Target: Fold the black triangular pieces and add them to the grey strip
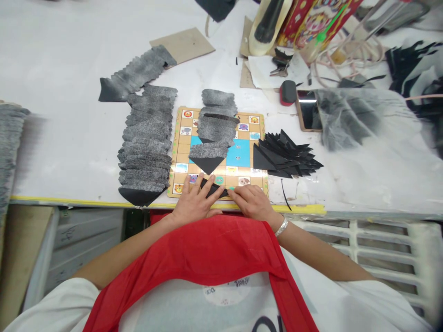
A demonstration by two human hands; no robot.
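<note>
1. Far to the left of the fingers, a stack of grey pieces [10,143] sits at the edge of view on the white worktop [62,152].
2. Nearer the left fingers, just to their left, runs a long overlapping row of speckled pieces [147,143]; a slanted row [138,71] lies beyond it.
3. A left hand [194,200] spreads its fingers wide, pressing down on a folded black piece [215,190] atop an illustrated game board [176,157].
4. Straight ahead of those fingertips, a shorter overlapping row [216,124] lies on the board, its dark point facing the hand.
5. A right hand [254,200], fingers drawn close together, meets the black piece's right end; whether they pinch it cannot be told.
6. Beyond the right fingers and to their right rests a heap of black pieces [287,157], with a phone [309,113] farther off.
</note>
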